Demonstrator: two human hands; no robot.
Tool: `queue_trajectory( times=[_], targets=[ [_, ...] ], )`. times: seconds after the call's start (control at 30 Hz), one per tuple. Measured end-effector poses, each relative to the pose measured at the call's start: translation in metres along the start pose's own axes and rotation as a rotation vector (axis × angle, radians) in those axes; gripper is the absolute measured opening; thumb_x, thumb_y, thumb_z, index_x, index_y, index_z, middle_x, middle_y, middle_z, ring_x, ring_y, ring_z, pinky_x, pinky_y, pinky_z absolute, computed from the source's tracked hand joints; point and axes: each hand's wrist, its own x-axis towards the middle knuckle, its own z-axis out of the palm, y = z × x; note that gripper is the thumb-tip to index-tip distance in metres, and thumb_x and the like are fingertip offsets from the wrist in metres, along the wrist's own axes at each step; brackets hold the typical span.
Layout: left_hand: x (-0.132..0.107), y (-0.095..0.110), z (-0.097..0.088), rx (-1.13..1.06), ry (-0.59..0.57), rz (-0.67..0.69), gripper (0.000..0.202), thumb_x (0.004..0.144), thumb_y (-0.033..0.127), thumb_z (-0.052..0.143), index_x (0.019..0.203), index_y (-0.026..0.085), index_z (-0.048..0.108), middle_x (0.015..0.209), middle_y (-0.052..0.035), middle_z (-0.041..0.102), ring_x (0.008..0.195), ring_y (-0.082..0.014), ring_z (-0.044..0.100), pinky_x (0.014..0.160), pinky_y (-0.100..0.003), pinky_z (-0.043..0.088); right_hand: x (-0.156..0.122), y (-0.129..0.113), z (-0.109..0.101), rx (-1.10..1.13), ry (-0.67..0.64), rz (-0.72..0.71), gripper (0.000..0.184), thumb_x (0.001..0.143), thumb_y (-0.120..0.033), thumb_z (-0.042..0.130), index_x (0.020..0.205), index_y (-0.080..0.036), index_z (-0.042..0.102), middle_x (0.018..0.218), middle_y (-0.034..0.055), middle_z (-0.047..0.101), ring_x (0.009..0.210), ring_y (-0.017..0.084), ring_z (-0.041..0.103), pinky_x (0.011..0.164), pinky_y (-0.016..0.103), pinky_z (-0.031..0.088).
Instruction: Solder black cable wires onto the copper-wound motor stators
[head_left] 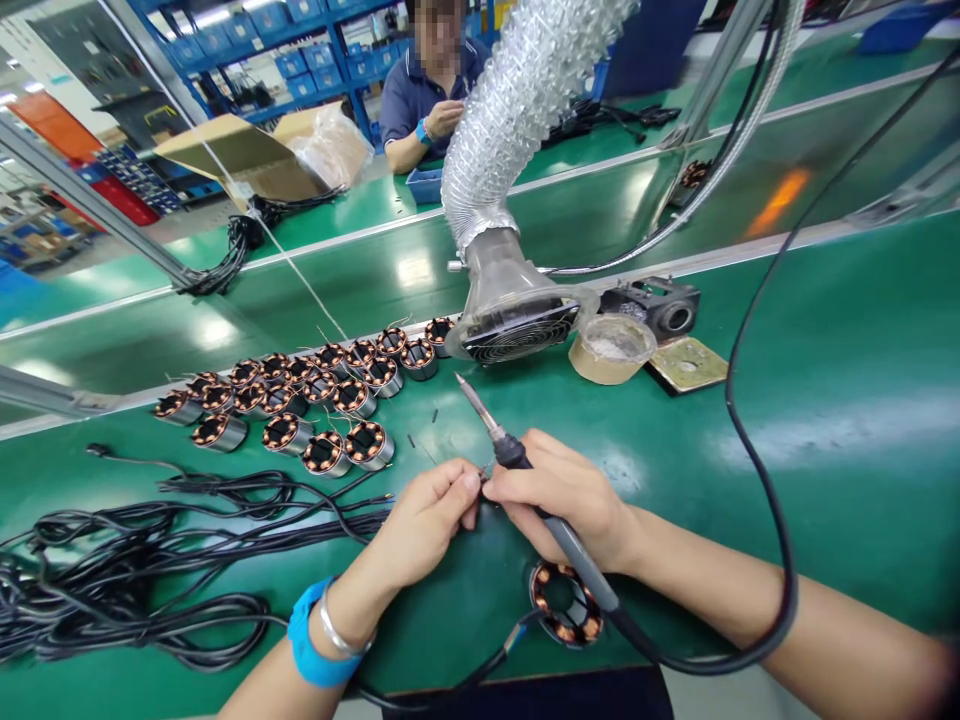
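Note:
My right hand (pixel 577 495) is closed round the handle of a soldering iron (pixel 574 550), whose bare metal tip points up and away to the left. Its thumb and finger also meet close to the fingertips of my left hand (pixel 431 515). My left hand is pinched on what looks like a thin wire (pixel 485 470), mostly hidden by the fingers. Below my right hand lies a motor stator (pixel 585 630) with copper windings. A black cable (pixel 491 662) with stripped coloured leads reaches its left side. A blue band (pixel 315 640) and a metal bangle circle my left wrist.
Several copper-wound stators (pixel 285 432) stand in rows at the back left. Coiled black cables (pixel 112 560) cover the left side. A fume extractor hood (pixel 517 300) hangs ahead, beside a round tub (pixel 611 350) and a soldering iron stand (pixel 660 305). Another person (pixel 427 110) sits across.

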Motion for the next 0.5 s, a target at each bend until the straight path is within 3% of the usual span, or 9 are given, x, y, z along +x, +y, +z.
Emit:
queue_trajectory(
  times=[0.07,0.17,0.37,0.5],
  targets=[
    [0.0032,-0.0017,0.0007,-0.167,-0.049,-0.094,0.045,0.088,0.06,0.052,0.072,0.018,0.047,0.057,0.0067,0.043,0.045,-0.0063,0.023,0.044,-0.022,0.017,-0.001,0.0,0.0009,-0.001,0.015,0.005,0.035,0.082,0.004,0.051,0.108,-0.019,0.054,0.078,0.0036,0.064,0.063,0.014,0.052,0.06,0.03,0.045],
    [0.0058,-0.0005,0.0024,-0.266,-0.017,-0.166,0.049,0.077,0.064,0.063,0.071,0.019,0.045,0.052,0.0093,0.04,0.041,-0.0042,0.018,0.041,-0.021,0.012,-0.0014,0.0,-0.0001,-0.028,0.034,0.043,0.034,0.083,0.002,0.051,0.107,-0.021,0.054,0.078,0.0025,0.065,0.062,0.014,0.052,0.059,0.029,0.045],
    [0.0054,-0.001,0.0037,-0.236,0.107,-0.114,0.051,0.075,0.064,0.066,0.067,0.019,0.044,0.052,0.0099,0.034,0.045,-0.0048,0.02,0.042,-0.02,0.012,-0.0034,-0.0023,-0.0073,0.011,-0.052,0.166,0.025,0.083,-0.019,0.063,0.107,-0.018,0.056,0.074,0.002,0.062,0.064,0.017,0.05,0.059,0.03,0.046],
    [0.0051,-0.0059,0.0064,-0.23,0.157,-0.101,0.048,0.077,0.061,0.065,0.067,0.019,0.042,0.05,0.011,0.029,0.044,-0.0048,0.019,0.042,-0.02,0.013,-0.0073,-0.0022,-0.0011,0.039,-0.046,0.186,0.024,0.086,-0.008,0.052,0.107,-0.02,0.056,0.074,0.0003,0.063,0.062,0.015,0.051,0.059,0.027,0.047]
  ],
)
